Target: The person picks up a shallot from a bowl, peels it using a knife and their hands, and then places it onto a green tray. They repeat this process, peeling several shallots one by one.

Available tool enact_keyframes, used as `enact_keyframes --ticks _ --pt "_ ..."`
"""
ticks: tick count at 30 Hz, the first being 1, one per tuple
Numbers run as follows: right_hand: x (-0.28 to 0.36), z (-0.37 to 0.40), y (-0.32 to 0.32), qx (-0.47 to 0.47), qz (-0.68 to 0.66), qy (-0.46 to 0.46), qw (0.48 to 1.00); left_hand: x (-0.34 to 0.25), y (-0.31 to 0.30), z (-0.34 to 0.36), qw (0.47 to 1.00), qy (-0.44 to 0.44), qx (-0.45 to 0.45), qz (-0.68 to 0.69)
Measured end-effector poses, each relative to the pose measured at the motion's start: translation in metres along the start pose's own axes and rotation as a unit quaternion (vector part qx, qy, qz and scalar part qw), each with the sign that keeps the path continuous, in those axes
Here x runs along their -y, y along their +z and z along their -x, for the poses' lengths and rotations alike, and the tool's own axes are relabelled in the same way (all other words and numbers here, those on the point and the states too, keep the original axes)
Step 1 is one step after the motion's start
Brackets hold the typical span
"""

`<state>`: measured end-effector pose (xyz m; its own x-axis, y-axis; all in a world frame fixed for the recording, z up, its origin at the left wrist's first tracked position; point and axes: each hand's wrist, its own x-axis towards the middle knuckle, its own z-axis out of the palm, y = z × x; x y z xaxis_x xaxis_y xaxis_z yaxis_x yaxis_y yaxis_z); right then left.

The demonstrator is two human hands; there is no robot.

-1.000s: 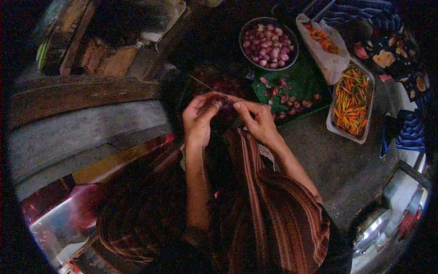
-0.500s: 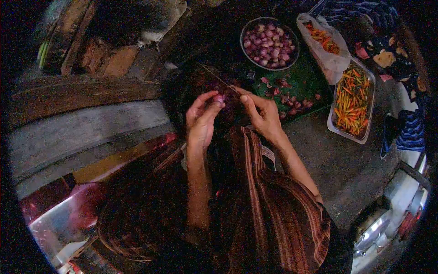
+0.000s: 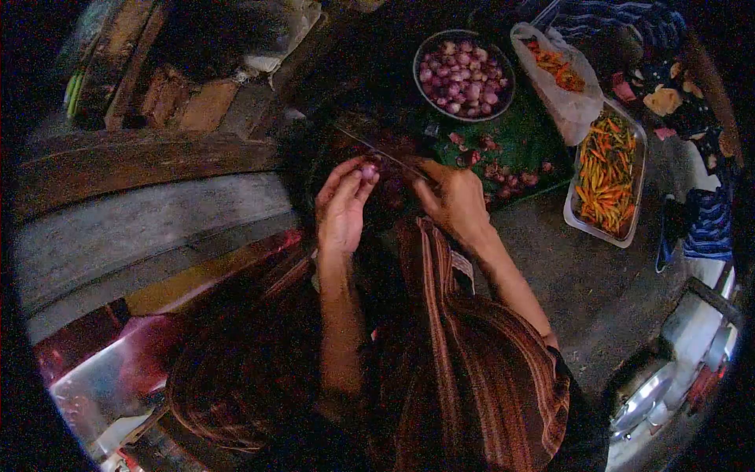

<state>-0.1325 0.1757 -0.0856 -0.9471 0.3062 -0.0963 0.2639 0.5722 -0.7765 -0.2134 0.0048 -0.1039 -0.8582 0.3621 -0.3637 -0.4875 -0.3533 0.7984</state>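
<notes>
In the fingers of my left hand point(image 3: 340, 206) is a small purple shallot point(image 3: 369, 171), pinched near the fingertips. My right hand point(image 3: 458, 199) is wrapped round the handle of a knife point(image 3: 381, 152). Its thin blade points up and to the left, passing just above the shallot. Below both hands lies a dark area with dim reddish bits, mostly lost in shadow. Beyond my right hand, a round metal bowl point(image 3: 418, 85) is heaped with shallots point(image 3: 464, 75). Loose shallots and peelings point(image 3: 507, 179) lie on a green surface point(image 3: 543, 149) beside that hand.
To the right, a clear tray point(image 3: 604, 234) holds orange and green chillies point(image 3: 607, 177). A plastic bag point(image 3: 578, 118) with more chillies leans at its far end. Metal pans point(image 3: 649, 393) stand at the lower right. A wooden beam point(image 3: 157, 161) runs along the left. Striped cloth covers my lap.
My left hand has shifted slightly left with the shallot, turning the palm more toward view. My right hand has rolled over, back of the hand up, and the knife has moved slightly down and left.
</notes>
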Motion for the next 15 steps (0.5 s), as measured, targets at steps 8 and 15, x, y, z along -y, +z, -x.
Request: enact_keyframes --ticks 8,15 --pt "0.010 0.000 0.012 0.017 0.052 0.081 0.995 0.000 0.008 0.003 1.000 0.008 0.012 0.003" --pt "0.011 0.004 0.018 -0.007 -0.094 -0.110 0.990 0.005 0.002 0.002 0.999 0.051 0.010 -0.012"
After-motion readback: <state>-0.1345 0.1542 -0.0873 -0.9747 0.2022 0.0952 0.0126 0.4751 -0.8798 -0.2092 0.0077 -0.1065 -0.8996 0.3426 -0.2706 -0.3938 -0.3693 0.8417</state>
